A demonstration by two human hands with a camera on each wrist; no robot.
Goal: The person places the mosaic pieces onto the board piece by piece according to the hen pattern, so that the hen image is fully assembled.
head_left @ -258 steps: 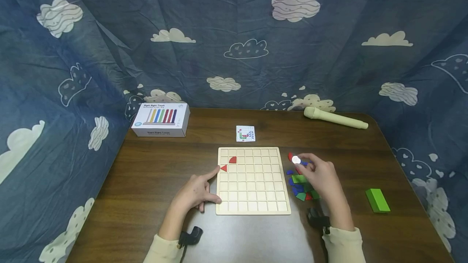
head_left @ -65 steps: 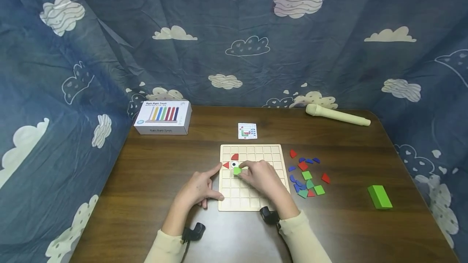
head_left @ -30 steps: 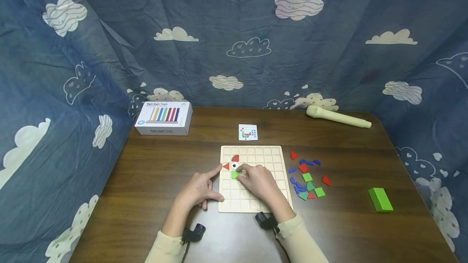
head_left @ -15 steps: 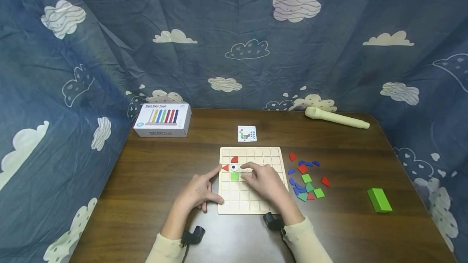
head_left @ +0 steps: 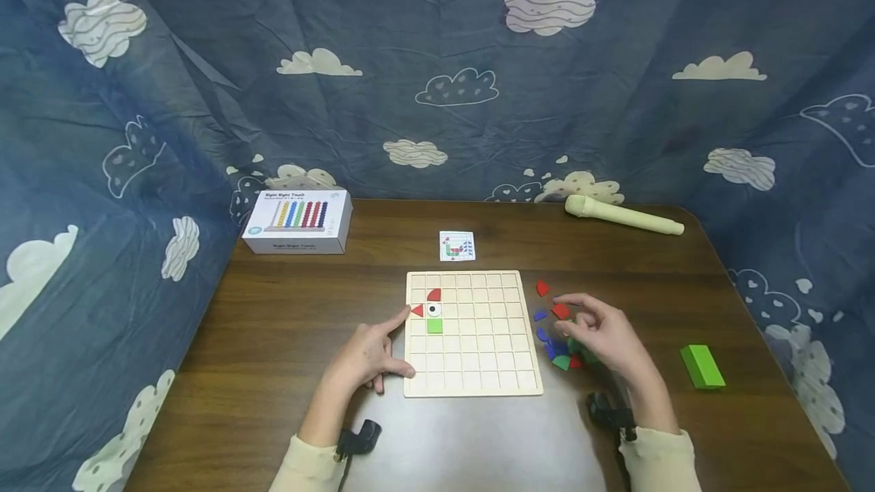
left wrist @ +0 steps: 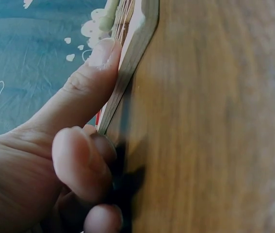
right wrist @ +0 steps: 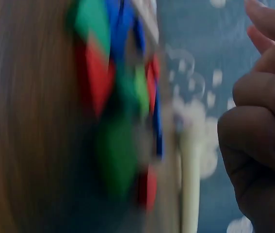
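Observation:
A wooden grid board (head_left: 481,340) lies on the table before me. On its left side sit a red triangle (head_left: 418,311), a red quarter-round piece (head_left: 434,295), a white eye disc (head_left: 434,309) and a green square (head_left: 434,326). My left hand (head_left: 368,353) touches the board's left edge with outstretched thumb and index finger. Over the loose pieces to the right hovers my right hand (head_left: 611,338), thumb and index finger apart and nothing between them. It partly hides the red, blue and green shapes, such as a red square (head_left: 560,311); they blur in the right wrist view.
A pattern card (head_left: 456,246) lies beyond the board. At the back left stands a white box (head_left: 297,221). A pale microphone-shaped stick (head_left: 625,216) lies at the back right, and a green block (head_left: 702,367) on the far right. A patterned cloth (head_left: 437,120) hangs behind.
The white eye disc and then the green square were put on the board by my right hand. It has let go and moved right over the loose pieces. My left hand stays put.

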